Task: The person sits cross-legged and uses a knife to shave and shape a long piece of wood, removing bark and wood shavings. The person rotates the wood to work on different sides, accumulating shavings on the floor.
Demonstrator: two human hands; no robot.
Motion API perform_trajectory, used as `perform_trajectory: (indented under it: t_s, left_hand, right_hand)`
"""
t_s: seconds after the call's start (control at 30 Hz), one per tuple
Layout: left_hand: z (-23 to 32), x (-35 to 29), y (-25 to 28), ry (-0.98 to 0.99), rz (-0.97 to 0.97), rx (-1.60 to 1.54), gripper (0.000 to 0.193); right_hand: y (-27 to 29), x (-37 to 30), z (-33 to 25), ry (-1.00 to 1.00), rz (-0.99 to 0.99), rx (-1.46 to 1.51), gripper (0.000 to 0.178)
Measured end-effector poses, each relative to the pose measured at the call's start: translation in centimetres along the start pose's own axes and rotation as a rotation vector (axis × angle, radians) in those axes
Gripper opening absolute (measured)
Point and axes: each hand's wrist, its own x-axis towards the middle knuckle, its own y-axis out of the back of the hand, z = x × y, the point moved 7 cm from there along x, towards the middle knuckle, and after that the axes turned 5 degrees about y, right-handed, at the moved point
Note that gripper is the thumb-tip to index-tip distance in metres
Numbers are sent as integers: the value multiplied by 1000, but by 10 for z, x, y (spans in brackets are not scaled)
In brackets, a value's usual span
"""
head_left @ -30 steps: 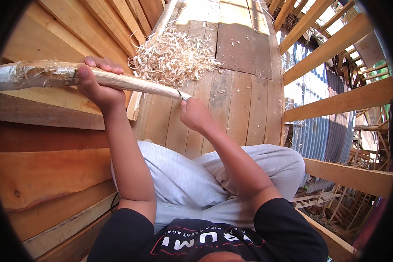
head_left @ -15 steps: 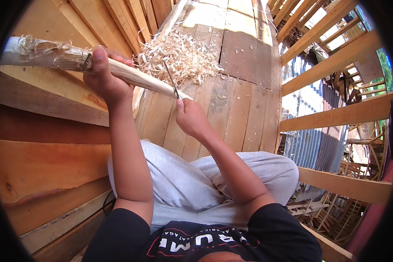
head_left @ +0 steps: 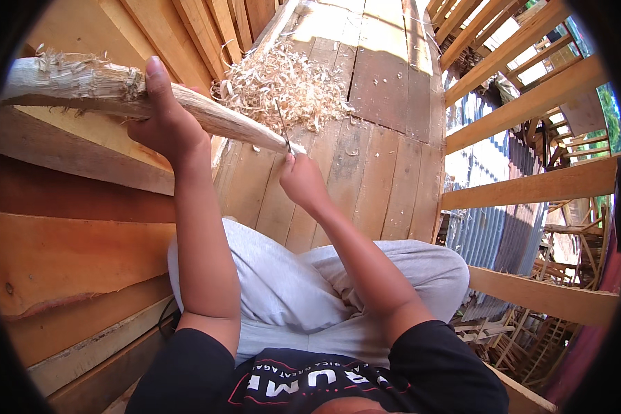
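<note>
A long pale wooden pole (head_left: 228, 119) slants from the far left down to its thinner end in front of me. Its thick left part is rough, with curled fibres hanging from it. My left hand (head_left: 169, 127) is wrapped round the pole, the thumb lying up along its near side. Close to the thin end, my right hand (head_left: 302, 181) is closed on a knife whose narrow dark blade (head_left: 283, 121) crosses the wood. The knife's handle is hidden in the fist.
Curled wood shavings (head_left: 283, 83) lie heaped on the plank floor (head_left: 372, 162) beyond the pole. Stacked boards (head_left: 76, 255) rise on the left. A slatted wooden railing (head_left: 531, 183) runs along the right, with corrugated metal sheets (head_left: 490, 221) below. My crossed legs (head_left: 269, 276) are close under my arms.
The knife has shifted slightly right along the pole's thin end, and its blade stands more upright. The pole's end has moved a little to the right; my left thumb sits higher.
</note>
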Motion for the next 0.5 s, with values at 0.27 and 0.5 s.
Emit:
perform_trajectory:
  t_s: [0.27, 0.5]
  left_hand:
    - [2, 2, 2, -43, -4, 47, 42]
    - [-3, -2, -7, 5, -92, -2, 38]
  right_hand:
    - [3, 2, 5, 9, -147, -67, 39]
    - [-15, 29, 69, -107, -97, -39, 43]
